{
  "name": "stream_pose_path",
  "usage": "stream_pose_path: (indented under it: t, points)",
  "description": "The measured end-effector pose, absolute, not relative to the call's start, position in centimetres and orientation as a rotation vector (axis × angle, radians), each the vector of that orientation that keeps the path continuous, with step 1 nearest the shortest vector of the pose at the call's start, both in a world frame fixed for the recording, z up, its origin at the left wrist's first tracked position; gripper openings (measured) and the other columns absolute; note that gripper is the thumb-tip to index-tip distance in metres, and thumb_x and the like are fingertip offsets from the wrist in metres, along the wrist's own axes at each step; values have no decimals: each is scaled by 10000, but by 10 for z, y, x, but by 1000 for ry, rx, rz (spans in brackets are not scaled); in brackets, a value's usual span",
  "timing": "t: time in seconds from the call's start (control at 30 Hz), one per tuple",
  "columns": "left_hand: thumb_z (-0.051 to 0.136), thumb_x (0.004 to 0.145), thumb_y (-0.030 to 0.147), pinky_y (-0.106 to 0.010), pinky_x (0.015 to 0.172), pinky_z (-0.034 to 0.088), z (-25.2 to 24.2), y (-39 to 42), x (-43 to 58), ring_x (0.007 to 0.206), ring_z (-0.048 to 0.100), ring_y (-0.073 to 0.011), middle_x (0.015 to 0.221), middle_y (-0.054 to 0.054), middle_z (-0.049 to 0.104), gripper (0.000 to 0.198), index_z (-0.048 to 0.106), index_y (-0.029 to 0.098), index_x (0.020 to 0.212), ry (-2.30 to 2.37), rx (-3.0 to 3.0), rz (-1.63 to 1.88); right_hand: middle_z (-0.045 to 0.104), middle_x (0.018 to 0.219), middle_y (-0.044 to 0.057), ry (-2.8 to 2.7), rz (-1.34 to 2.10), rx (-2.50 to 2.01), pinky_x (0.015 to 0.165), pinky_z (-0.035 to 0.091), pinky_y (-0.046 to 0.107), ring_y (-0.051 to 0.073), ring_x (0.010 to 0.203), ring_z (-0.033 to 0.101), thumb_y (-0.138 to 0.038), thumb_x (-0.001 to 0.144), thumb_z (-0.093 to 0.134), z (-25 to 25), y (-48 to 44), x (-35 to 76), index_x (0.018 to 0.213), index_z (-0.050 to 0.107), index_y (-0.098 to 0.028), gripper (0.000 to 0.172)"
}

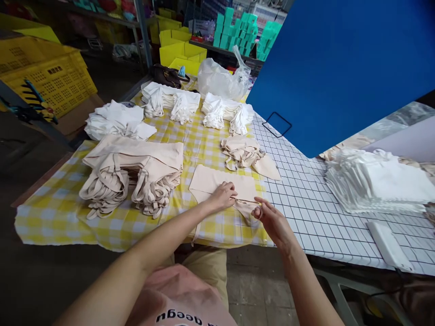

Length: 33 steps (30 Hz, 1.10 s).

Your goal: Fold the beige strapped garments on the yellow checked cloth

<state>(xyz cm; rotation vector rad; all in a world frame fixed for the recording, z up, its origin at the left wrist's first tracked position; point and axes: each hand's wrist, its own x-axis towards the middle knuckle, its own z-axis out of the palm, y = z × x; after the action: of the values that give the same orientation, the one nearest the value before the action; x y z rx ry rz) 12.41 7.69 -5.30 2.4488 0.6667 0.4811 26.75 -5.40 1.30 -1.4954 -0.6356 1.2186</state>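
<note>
A beige garment (217, 181) lies flat near the front edge of the yellow checked tablecloth (61, 213). My left hand (222, 195) rests on its lower edge, fingers curled and pressing the cloth down. My right hand (273, 222) is just to the right, pinching the garment's beige strap (248, 209) between thumb and fingers. A tall pile of folded beige garments (132, 174) sits to the left. A smaller loose heap of beige pieces (243, 151) lies behind the flat garment.
White garment piles lie at the back (170, 102), (226, 113) and at left (117, 120). A clear plastic bag (220, 79) sits behind them. A blue board (340, 68) stands at right above a white grid surface (306, 199) with a stack of white packets (377, 183). Yellow crates (47, 72) at left.
</note>
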Motion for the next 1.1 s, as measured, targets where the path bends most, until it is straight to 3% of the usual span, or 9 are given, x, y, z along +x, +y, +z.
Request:
stream_pose_path:
  t: [0.17, 0.37, 0.5, 0.57, 0.67, 0.8, 0.9, 1.0, 1.1]
  points:
    - [458, 776, 159, -338, 890, 408, -47, 68, 112, 1007, 461, -223, 1129, -84, 524, 296, 636, 166, 1013, 624, 2564, 420, 637, 660, 20, -788, 915, -1737, 792, 461, 345, 213, 800, 624, -480, 712, 640, 0, -100, 258, 1042, 546, -193, 447]
    - [422, 794, 169, -280, 962, 390, -32, 85, 94, 1105, 490, -187, 1228, -104, 512, 394, 566, 131, 1159, 576, 2421, 329, 669, 950, 111, -841, 636, -1971, 788, 470, 360, 240, 881, 613, -506, 728, 574, -28, -148, 230, 983, 588, -178, 415]
    - [394, 814, 149, -332, 1075, 268, -31, 88, 53, 1284, 346, -211, 1368, -118, 422, 497, 428, 108, 1308, 840, 2427, 316, 681, 943, 120, -924, 1068, -1918, 785, 474, 380, 261, 863, 624, -522, 718, 579, -44, -156, 190, 906, 642, -170, 404]
    - [406, 842, 212, -385, 1101, 206, -35, 79, 33, 1338, 254, -240, 1418, -122, 359, 512, 377, 116, 1344, 914, 2469, 242, 664, 1044, 124, -931, 1341, -1814, 824, 463, 393, 280, 969, 601, -524, 694, 611, -53, -143, 160, 951, 649, -183, 428]
    - [427, 867, 343, -447, 1103, 164, -44, 58, 14, 1371, 152, -269, 1478, -132, 227, 566, 310, 142, 1383, 928, 2548, 145, 595, 1193, 96, -855, 1418, -1682, 905, 415, 384, 267, 1129, 513, -547, 667, 632, -64, -113, 114, 1035, 617, -224, 489]
    - [397, 884, 427, -485, 1103, 108, -55, 41, 9, 1384, 91, -259, 1502, -126, 138, 570, 293, 191, 1393, 947, 2660, 150, 653, 865, 67, -980, 1482, -1550, 785, 439, 327, 224, 880, 582, -610, 701, 560, -63, -100, 77, 780, 603, -186, 433]
    - [377, 887, 462, -480, 1105, 113, -56, 40, 10, 1385, 91, -254, 1503, -120, 135, 575, 295, 204, 1394, 964, 2685, 150, 536, 617, 12, -1168, 1366, -1654, 593, 403, 266, 155, 615, 503, -598, 792, 447, -48, -118, 78, 645, 515, -183, 445]
    - [371, 888, 472, -491, 1101, 126, -54, 41, 10, 1383, 103, -259, 1500, -125, 144, 575, 300, 208, 1394, 968, 2697, 149, 495, 605, 2, -1224, 1167, -1801, 521, 349, 243, 134, 553, 444, -575, 815, 428, -25, -139, 94, 739, 553, -181, 420]
    - [365, 891, 473, -495, 1101, 126, -52, 40, 10, 1383, 102, -260, 1500, -119, 151, 557, 313, 228, 1389, 974, 2701, 144, 446, 558, -35, -1093, 1129, -1822, 498, 336, 236, 129, 513, 424, -555, 822, 442, -2, -143, 109, 1045, 542, -189, 440]
